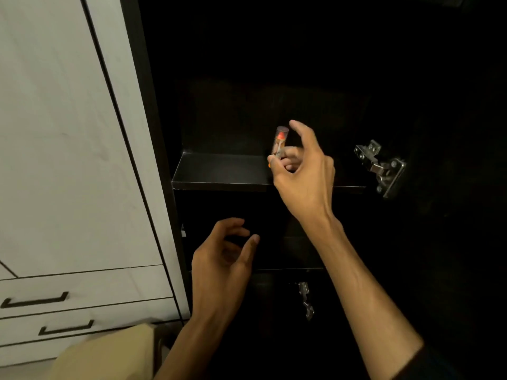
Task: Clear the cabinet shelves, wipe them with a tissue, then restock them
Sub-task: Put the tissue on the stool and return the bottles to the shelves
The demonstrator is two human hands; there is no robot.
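While the right hand (pixel 303 171) reaches into the dark cabinet, its thumb and curled fingers pinch a small clear tube with an orange-red tip (pixel 280 141), upright, index finger raised beside it. Below the grip lies the black shelf (pixel 219 171), bare leftward to its front edge. Right of the grip: a metal hinge (pixel 382 168). Left hand (pixel 222 259) hovers lower, fingers loosely curled, holding nothing.

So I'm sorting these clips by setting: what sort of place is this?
Probably a room in a home, at built-in storage: a dark open cabinet with shelves and metal door hinges, beside a white unit with handled drawers. The right hand holds a small clear tube.
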